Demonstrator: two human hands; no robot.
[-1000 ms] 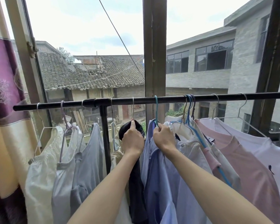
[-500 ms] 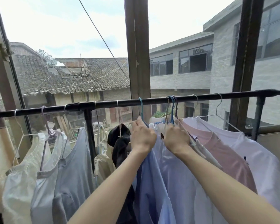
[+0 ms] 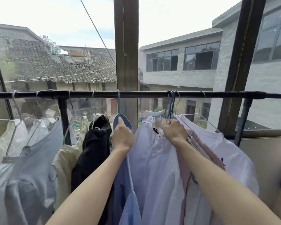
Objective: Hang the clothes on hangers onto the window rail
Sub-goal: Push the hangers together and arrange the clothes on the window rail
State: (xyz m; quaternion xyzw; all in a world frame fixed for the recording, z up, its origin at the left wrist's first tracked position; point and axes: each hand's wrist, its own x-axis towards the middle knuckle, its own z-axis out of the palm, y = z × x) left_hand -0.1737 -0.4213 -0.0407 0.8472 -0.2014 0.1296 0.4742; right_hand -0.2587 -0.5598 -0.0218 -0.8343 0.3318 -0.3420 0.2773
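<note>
A black window rail [image 3: 144, 94] runs across the view with several garments hung from it. My left hand [image 3: 122, 137] grips the collar of a blue shirt [image 3: 128, 189] just under its teal hanger hook [image 3: 118, 103]. My right hand [image 3: 174, 133] grips the bunched collars of a pale lilac shirt [image 3: 154, 168] and its neighbours below a cluster of blue hooks [image 3: 171, 103]. A pink top [image 3: 206, 153] and a white top [image 3: 230, 159] hang to the right. A black garment [image 3: 94, 151] hangs left of my left hand.
A vertical rail post [image 3: 64, 119] stands at the left, with cream, white and grey-blue garments around it. A wooden window mullion [image 3: 126, 54] rises behind the rail's middle, another frame post [image 3: 238, 70] at the right. Bare rail shows between the two hands.
My left hand has shifted from the black garment to the blue shirt's collar. My hands have drawn apart, opening a gap on the rail between the blue shirt and the lilac one.
</note>
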